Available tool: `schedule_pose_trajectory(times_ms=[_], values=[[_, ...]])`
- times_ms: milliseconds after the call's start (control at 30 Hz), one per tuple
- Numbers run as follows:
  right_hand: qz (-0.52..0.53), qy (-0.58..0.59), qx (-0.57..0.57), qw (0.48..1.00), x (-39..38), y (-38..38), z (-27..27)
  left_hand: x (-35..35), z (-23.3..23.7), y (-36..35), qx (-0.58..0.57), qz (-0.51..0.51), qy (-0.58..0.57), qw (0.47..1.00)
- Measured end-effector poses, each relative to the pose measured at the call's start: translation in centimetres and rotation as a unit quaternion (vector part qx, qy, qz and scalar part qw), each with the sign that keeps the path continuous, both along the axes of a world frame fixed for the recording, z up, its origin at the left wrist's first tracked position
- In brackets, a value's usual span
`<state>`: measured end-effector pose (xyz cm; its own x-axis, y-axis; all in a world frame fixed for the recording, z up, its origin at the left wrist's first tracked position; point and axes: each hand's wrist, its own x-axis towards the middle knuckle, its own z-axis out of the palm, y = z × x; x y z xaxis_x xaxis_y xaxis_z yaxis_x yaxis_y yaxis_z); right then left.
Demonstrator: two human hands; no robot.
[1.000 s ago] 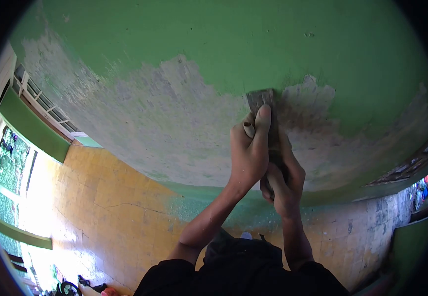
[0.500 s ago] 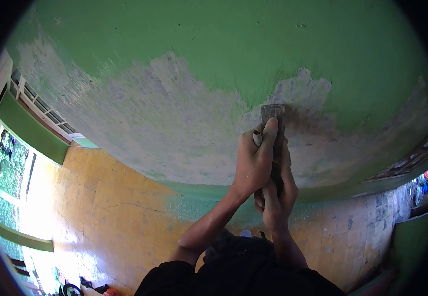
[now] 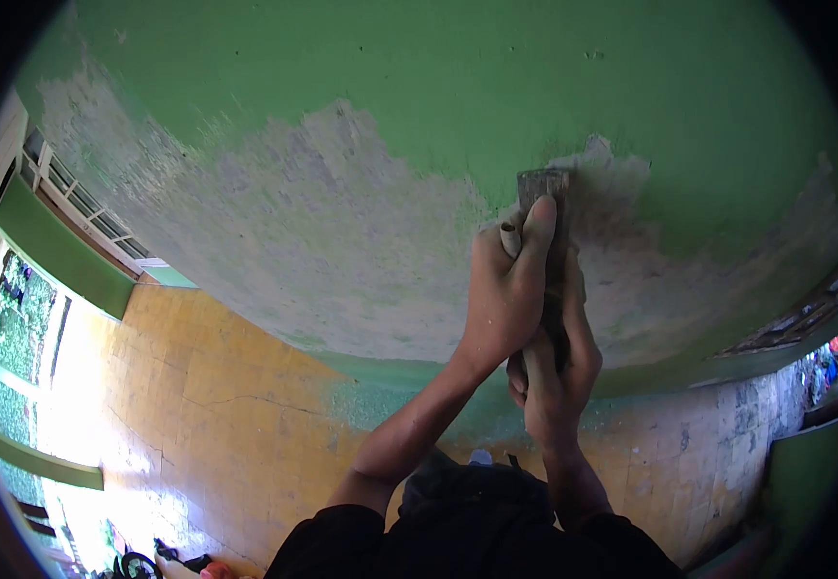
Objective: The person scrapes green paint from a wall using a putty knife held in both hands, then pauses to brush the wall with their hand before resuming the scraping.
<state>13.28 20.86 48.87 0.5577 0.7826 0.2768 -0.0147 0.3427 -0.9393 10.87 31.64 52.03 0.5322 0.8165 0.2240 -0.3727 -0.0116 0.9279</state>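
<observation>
A scraper with a dark, flat, worn blade (image 3: 556, 185) points away from me, its edge at the border of green paint and bare patch on the wall (image 3: 274, 212). My left hand (image 3: 506, 289) is closed around the scraper's upper part, thumb pressed along the blade. A short pale tube (image 3: 510, 238) with a dark hollow end sticks up between that hand's fingers. Lower down, my right hand (image 3: 564, 386) wraps the scraper from the right side; the rest of the tool is partly hidden by both hands.
Yellowish floor tiles (image 3: 236, 386) with cracks lie below the wall. To the left are a louvred window (image 3: 86, 207), a green ledge (image 3: 62, 256) and bright openings. A wheel-like dark object (image 3: 139, 566) is at the lower left. A green surface (image 3: 810, 473) stands at the right.
Both hands and the scraper have moved up the wall and slightly right, the blade now higher against the green paint. Both grips stay the same.
</observation>
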Motion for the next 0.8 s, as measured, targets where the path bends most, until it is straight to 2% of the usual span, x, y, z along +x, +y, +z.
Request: schedule_pose_trajectory(times_ms=[67, 100, 200, 333, 433, 533, 600, 700, 800], values=[[-0.001, 0.008, -0.002, 1.000, -0.1, 0.1, 0.1, -0.5, 0.4, -0.7, -0.045, -0.026, -0.022, 0.998], [0.003, 0.017, -0.010, 1.000, -0.2, -0.5, -0.6, -0.3, -1.4, -0.6, -0.031, -0.022, -0.008, 0.999], [0.019, 0.033, -0.014, 0.999, 0.1, -0.9, 0.0, -0.1, -0.7, -1.1, -0.066, -0.025, -0.017, 0.997], [-0.004, 0.020, 0.007, 1.000, -0.2, -0.3, -1.1, -0.3, -1.0, -0.9, -0.057, -0.026, -0.002, 0.998], [0.027, 0.034, 0.028, 0.999, 0.4, -0.1, -1.4, -0.1, -1.2, -0.6, -0.043, -0.016, 0.005, 0.999], [-0.018, 0.017, 0.018, 1.000, -0.1, 0.2, -1.2, 0.0, -1.2, -0.7, -0.043, -0.014, 0.006, 0.999], [0.003, 0.026, 0.015, 1.000, 0.2, -0.3, -1.7, -0.2, -1.1, -0.9, -0.051, -0.011, 0.015, 0.999], [0.008, 0.019, 0.026, 0.999, 0.7, 0.4, -1.2, 0.3, -1.9, 0.0, -0.006, 0.009, 0.022, 1.000], [-0.014, 0.013, 0.013, 1.000, 0.2, 0.2, -0.7, 0.0, 0.6, -0.3, -0.018, -0.012, -0.003, 1.000]])
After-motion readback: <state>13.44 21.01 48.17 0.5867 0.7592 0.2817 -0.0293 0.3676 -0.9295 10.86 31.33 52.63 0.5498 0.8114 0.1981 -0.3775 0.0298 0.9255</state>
